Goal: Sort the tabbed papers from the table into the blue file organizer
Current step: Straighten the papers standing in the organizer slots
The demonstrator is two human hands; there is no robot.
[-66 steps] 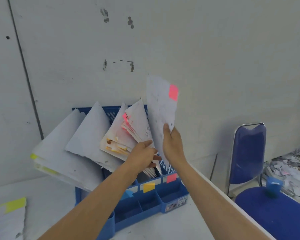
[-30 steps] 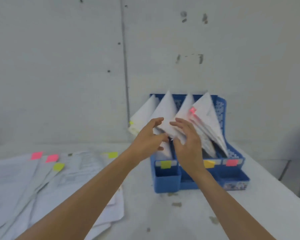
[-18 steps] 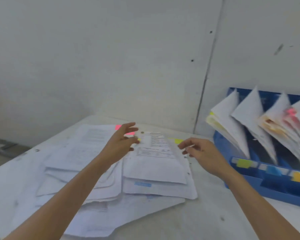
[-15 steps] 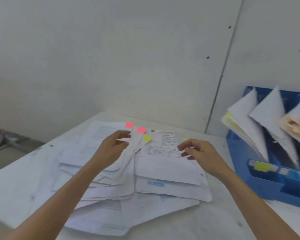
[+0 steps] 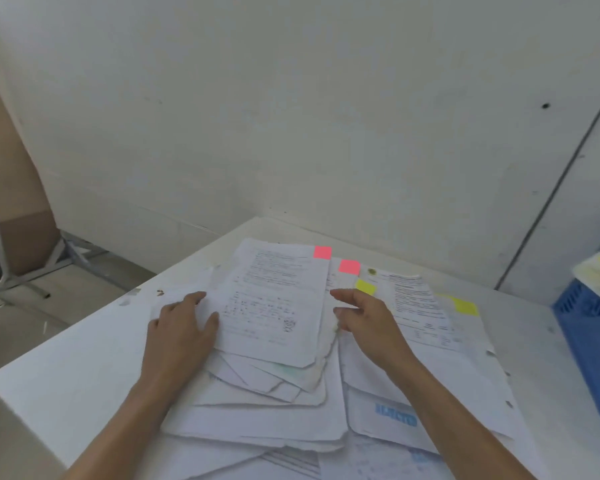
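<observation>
The top paper (image 5: 274,306), a pink tab (image 5: 322,252) on its corner, lies on the pile (image 5: 257,420) on the table (image 5: 83,358). The left hand (image 5: 180,327) rests flat at its left edge, and the right hand (image 5: 364,317) is loose-fingered at its right. I think it is thin and floppy: pinch an edge.

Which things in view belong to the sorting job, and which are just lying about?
Job: paper pile, pink tabs, yellow tabs, blue organizer, left hand, right hand.
Lying about: metal frame on the floor, brown board beside it.
</observation>
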